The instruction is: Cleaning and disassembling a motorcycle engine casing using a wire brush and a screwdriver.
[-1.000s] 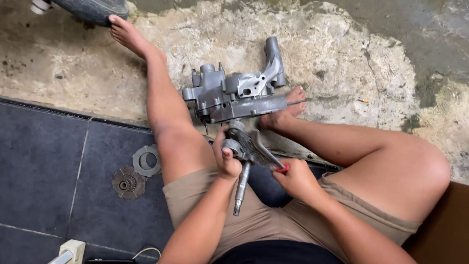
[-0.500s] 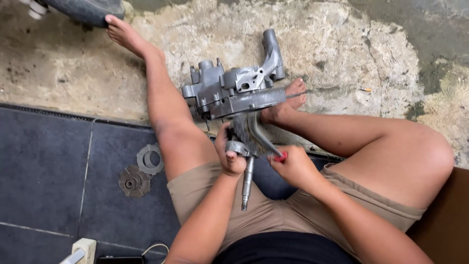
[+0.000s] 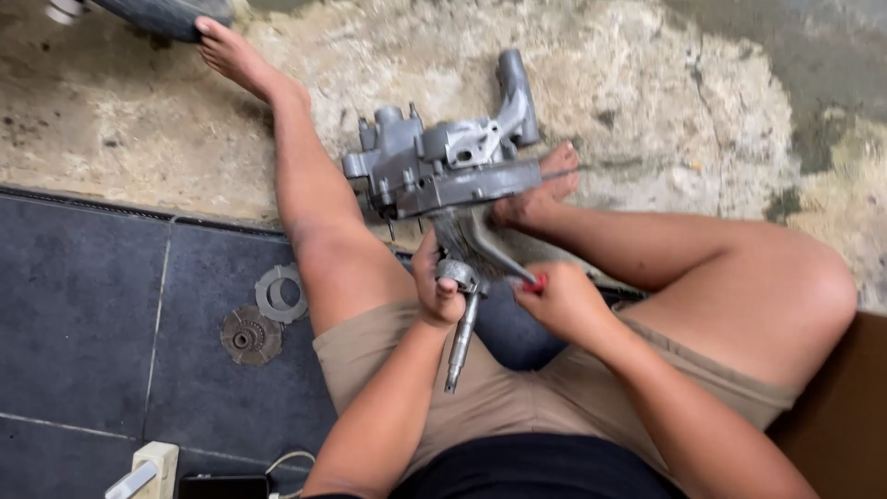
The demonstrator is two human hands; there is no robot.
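Compared with a second ago, both hands have slid a bit lower and closer to the body, and the steel shaft now hangs further down over the lap, while the big casting hasn't budged from between the feet. Left hand (image 3: 436, 288) is clenched around the top of the metal shaft (image 3: 459, 331), thumb pressed over the round head of it, and the shaft points down and slightly left toward the tan shorts (image 3: 517, 388). Right hand (image 3: 560, 298) is closed on a red-handled tool (image 3: 536, 281), looks like a screwdriver, though I can't tell for sure since only a sliver of red shows past the fingers; its metal shank runs up and left toward the underside of the grey aluminium engine casing (image 3: 443, 164). That casing sits on the rough concrete floor (image 3: 647, 83), with the right foot (image 3: 540, 189) touching its right edge and the left leg (image 3: 314, 212) stretched out just beside its left side. Off to the left on the dark floor tiles (image 3: 83, 305) lie two round parts near each other: a flat metal ring (image 3: 281, 293) and a rusty toothed disc (image 3: 250, 335). Bottom left corner has a white power strip (image 3: 148, 467), partly cut off by the frame.
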